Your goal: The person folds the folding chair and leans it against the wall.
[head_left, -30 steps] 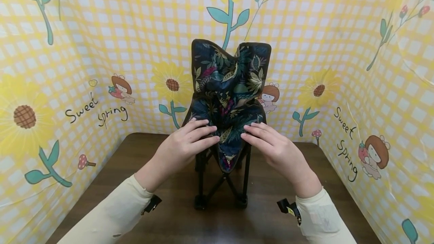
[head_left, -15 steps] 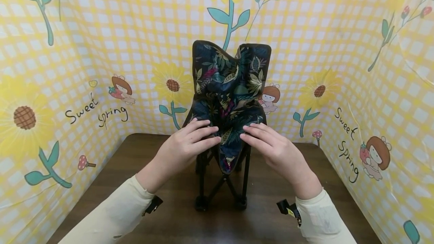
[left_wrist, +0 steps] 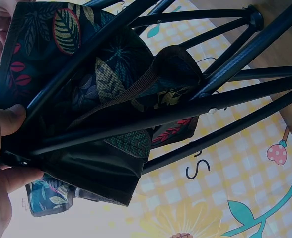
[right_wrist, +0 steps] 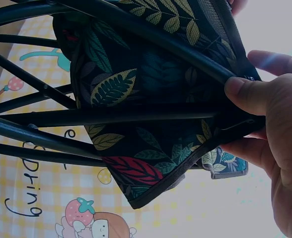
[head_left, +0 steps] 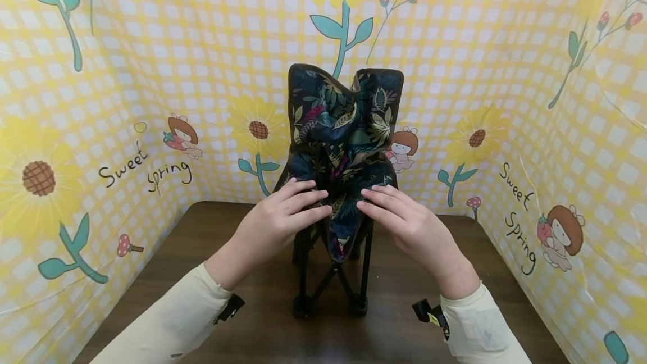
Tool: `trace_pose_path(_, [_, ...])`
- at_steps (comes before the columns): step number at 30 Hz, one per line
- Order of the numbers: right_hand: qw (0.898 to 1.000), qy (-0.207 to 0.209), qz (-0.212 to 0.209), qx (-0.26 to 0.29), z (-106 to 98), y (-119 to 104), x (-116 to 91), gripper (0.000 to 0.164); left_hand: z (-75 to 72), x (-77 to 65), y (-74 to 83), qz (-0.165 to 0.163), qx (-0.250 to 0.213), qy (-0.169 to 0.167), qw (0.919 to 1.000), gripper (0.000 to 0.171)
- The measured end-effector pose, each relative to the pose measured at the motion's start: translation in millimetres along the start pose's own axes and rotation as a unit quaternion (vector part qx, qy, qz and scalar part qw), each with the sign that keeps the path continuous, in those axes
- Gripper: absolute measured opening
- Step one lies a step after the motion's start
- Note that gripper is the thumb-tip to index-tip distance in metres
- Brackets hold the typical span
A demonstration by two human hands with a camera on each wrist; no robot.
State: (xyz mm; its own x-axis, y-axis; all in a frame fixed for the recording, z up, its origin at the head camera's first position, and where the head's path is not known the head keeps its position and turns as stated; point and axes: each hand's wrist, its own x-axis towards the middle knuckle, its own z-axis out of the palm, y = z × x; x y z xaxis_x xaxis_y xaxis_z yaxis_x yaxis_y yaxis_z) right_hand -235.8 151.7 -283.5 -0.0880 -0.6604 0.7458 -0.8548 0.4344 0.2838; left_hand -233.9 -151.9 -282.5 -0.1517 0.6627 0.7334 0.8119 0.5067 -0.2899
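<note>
A small folding camp chair [head_left: 349, 111], in dark fabric with a tropical leaf print, stands upright on the table. Its backrest sags into a fold, and the seat fabric [head_left: 341, 235] droops to a point between black tube legs [head_left: 364, 263]. At one front corner of the seat, my left hand [head_left: 273, 215] grips the frame, its thumb against the tube in the left wrist view. My right hand [head_left: 411, 218] holds the opposite front corner; the thumb [right_wrist: 248, 94] presses on the tube from below. Fabric and tubes partly hide the fingers in the wrist views.
The brown wooden table [head_left: 202, 308] carries the chair. Yellow-checked cloth walls [head_left: 217, 60] with sunflower prints surround it at the back and both sides, close behind the backrest. A small black camera [head_left: 427, 312] is strapped at the right wrist.
Both hands have come slightly closer together. The chair's front feet have drawn in a little and the frame is a bit narrower; the head view has shifted slightly.
</note>
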Motion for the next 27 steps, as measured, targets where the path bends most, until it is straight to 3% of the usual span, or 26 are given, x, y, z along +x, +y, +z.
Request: trace_pose_path(27, [1.0, -0.006, 0.017, 0.013, -1.0, 1.4, 0.1, 0.039, 2.9, 6.7, 2.8, -0.001, -0.008, 0.009, 0.9999, 0.04])
